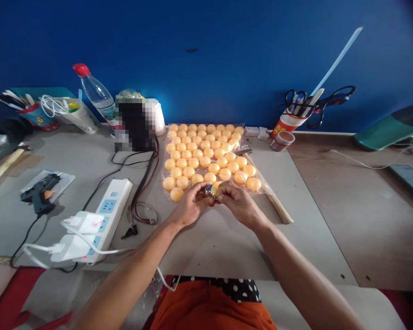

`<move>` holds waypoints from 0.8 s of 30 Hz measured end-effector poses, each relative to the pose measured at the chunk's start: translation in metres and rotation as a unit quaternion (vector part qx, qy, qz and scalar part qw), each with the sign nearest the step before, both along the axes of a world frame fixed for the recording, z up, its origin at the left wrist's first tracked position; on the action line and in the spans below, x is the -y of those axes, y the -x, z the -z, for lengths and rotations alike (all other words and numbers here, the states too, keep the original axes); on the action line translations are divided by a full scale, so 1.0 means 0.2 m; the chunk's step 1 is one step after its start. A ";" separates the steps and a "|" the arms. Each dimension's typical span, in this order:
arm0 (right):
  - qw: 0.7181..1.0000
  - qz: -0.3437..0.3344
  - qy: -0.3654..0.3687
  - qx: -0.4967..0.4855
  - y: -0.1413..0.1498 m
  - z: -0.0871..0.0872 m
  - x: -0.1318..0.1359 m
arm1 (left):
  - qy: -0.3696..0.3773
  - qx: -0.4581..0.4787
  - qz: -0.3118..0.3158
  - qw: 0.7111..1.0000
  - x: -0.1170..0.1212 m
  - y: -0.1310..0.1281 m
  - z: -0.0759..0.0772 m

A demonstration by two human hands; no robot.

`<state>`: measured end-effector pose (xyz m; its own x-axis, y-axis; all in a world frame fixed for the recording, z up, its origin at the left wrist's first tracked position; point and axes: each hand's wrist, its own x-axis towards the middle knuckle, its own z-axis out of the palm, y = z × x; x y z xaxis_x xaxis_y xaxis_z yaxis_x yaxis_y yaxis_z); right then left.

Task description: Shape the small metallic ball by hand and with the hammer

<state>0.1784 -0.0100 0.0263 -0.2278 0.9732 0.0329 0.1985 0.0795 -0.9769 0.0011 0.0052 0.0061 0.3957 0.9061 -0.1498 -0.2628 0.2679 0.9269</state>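
Observation:
Between the fingertips of both hands is a small, shiny, rounded silver piece (pixel 210 190) with a yellowish part; its exact kind is unclear. My left hand (pixel 192 205) pinches it from the left, thumb and fingers closed. From the other side my right hand (pixel 238 204) grips it, the fingers bent together. Just beyond my hands lies a clear plastic bag (pixel 165 176) packed with many orange balls (pixel 204 162) in rows. Part of the bag's near edge is hidden by my hands. To the right, a hammer with a wooden handle (pixel 278 208) lies partly against the bag.
On the left are a power strip (pixel 115 201) with plugged-in chargers, a black glue gun (pixel 43 190) and loose cables. A bottle with a red cap (pixel 98 94) stands behind. At right are a red cup of tools (pixel 289 120), a small jar (pixel 282 141) and a phone (pixel 411 178).

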 end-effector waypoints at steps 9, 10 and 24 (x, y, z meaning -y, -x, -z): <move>0.998 0.035 0.002 0.043 0.01 0.03 0.00 | -0.013 -0.002 -0.013 1.000 0.02 -0.01 0.00; 0.998 0.041 0.001 0.045 0.01 0.03 0.00 | -0.013 -0.001 -0.013 1.000 0.02 -0.02 0.00; 0.972 0.055 0.132 -0.184 0.05 0.02 0.00 | 0.016 0.045 0.019 0.999 0.02 -0.01 -0.05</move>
